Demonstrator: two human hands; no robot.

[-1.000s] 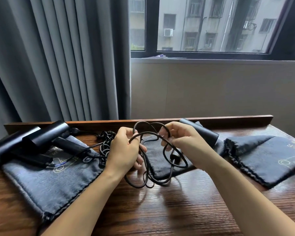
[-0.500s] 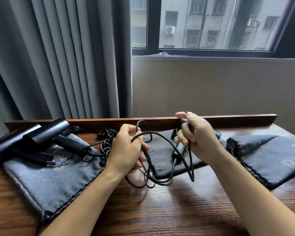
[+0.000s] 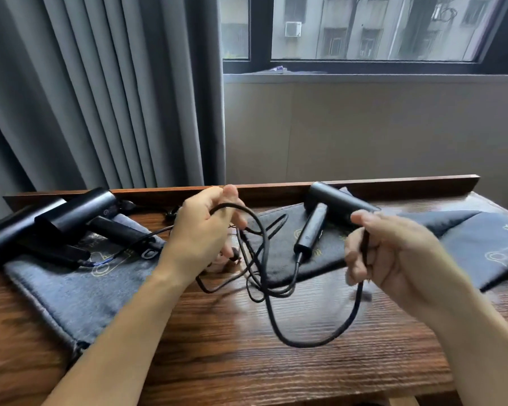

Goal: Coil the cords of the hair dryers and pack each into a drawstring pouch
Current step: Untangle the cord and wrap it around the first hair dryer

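A black hair dryer point(image 3: 323, 218) lies on a dark grey pouch point(image 3: 279, 259) at the table's middle. Its black cord point(image 3: 314, 338) runs from the handle in loose loops. My left hand point(image 3: 200, 232) grips several loops of that cord. My right hand point(image 3: 393, 253) pinches a farther stretch of it, and a long slack loop hangs between the hands down to the table. Two more black dryers point(image 3: 79, 218) rest on a grey pouch point(image 3: 79, 291) at the left. Another pouch point(image 3: 481, 244) lies at the right.
The wooden table point(image 3: 247, 361) has a raised back rail point(image 3: 393, 184). Grey curtains point(image 3: 100, 98) hang behind the left side, and a window sill and wall stand behind the right. A tangled cord lies behind my left hand near the rail.
My right hand has swung right and toward me, drawing out a long loop of cord and uncovering the middle dryer. My left hand has risen slightly, still holding the loops.
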